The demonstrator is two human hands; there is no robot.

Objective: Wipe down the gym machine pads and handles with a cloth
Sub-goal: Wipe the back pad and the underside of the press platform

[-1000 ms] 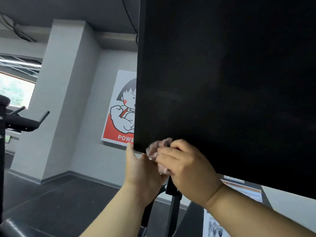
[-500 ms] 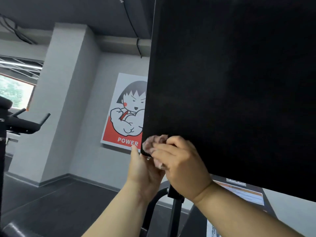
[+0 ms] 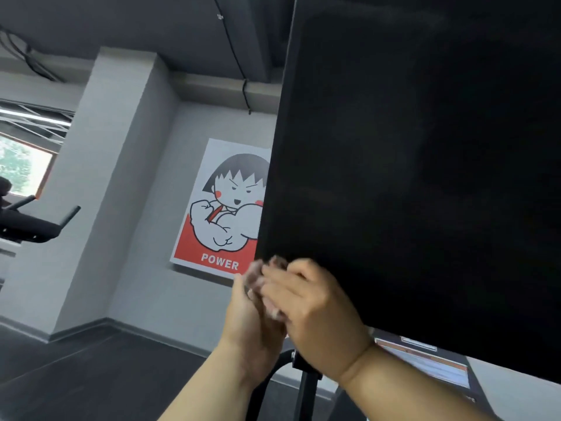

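Observation:
A large black pad [image 3: 425,177] of the gym machine fills the right half of the view, tilted. At its lower left corner, my right hand [image 3: 315,311] grips a small pinkish cloth [image 3: 274,264] against the pad's edge. My left hand [image 3: 246,323] is raised beside it, palm toward the right hand, fingers straight and touching the cloth from the left. Most of the cloth is hidden between the two hands, which are motion-blurred.
A black metal post and bracket [image 3: 306,387] carry the pad from below. An instruction label [image 3: 425,360] sits lower right. A "POWER" cartoon poster [image 3: 221,214] hangs on the grey wall. Another machine's black handles [image 3: 36,223] are far left.
The view has shifted so the pad's corner sits further right. Both hands stayed at the corner with the cloth, and the left hand has closed in against the right hand.

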